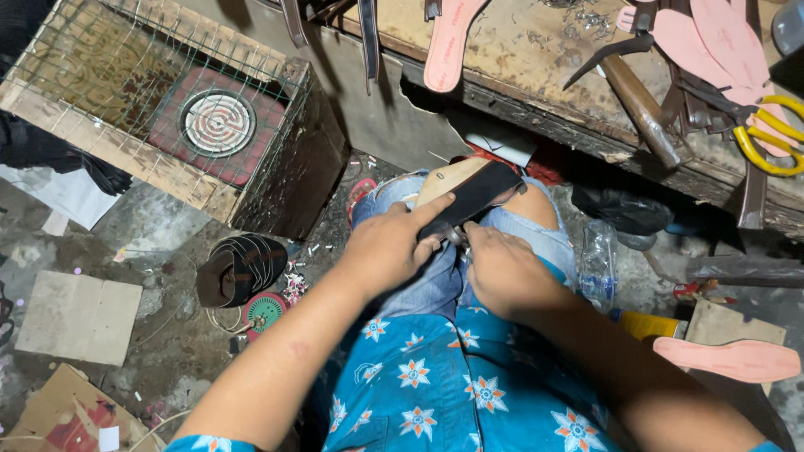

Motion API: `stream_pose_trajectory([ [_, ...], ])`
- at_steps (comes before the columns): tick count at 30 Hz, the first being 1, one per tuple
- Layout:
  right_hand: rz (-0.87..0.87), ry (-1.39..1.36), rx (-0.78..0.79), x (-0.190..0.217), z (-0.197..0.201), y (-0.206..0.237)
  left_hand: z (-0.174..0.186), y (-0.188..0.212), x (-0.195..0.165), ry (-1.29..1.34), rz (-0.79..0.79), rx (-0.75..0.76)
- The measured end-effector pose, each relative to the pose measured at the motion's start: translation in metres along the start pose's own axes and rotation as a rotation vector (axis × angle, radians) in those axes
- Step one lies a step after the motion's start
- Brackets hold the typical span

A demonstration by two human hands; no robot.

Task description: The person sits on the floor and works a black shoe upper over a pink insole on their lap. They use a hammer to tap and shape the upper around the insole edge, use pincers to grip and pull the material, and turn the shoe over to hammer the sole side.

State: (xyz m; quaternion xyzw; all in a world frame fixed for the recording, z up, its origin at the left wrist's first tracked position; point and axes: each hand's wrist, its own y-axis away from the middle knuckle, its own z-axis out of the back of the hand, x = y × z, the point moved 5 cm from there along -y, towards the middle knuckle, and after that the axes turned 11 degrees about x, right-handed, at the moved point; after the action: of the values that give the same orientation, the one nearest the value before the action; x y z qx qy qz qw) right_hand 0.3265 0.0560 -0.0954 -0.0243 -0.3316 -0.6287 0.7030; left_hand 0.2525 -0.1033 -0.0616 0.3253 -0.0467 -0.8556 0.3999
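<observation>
Person is sitting w/ a shoe sole piece (469, 197) lying across the lap on the jeans. Left hand (387, 247) is gripping the black strip on top of the sole piece, index finger stretched along it, grip clenched on it. Right hand (502, 272) is pressing just below the sole piece at its near end, fingers curled around something small; can't tell exactly what it's grasping. Left of the sole piece, on the floor, a black sandal (240, 268) is lying beside a wire-mesh wooden box w/ a coil heater (219, 123) inside. Right of the sole piece, a pink insole (729, 358) is lying on cardboard. Beyond the sole piece, the counter (536, 59) is carrying a hammer (641, 105), yellow scissors (775, 138) & more pink insoles (448, 42).
</observation>
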Motion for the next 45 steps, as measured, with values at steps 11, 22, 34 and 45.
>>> stream_pose_trajectory([
  [11,0.186,-0.113,-0.227,0.015,-0.024,0.007,0.003,0.019,0.011,0.031,-0.082,-0.008],
  [22,-0.008,0.07,0.107,0.005,-0.03,0.001,-0.004,0.003,0.016,0.027,-0.211,-0.035],
  [34,0.029,-0.042,0.103,-0.014,-0.015,-0.004,-0.021,0.007,0.014,0.052,-0.094,-0.155],
  [45,-0.027,0.067,-0.015,0.009,-0.01,0.016,-0.022,0.009,0.012,0.018,-0.157,-0.191],
])
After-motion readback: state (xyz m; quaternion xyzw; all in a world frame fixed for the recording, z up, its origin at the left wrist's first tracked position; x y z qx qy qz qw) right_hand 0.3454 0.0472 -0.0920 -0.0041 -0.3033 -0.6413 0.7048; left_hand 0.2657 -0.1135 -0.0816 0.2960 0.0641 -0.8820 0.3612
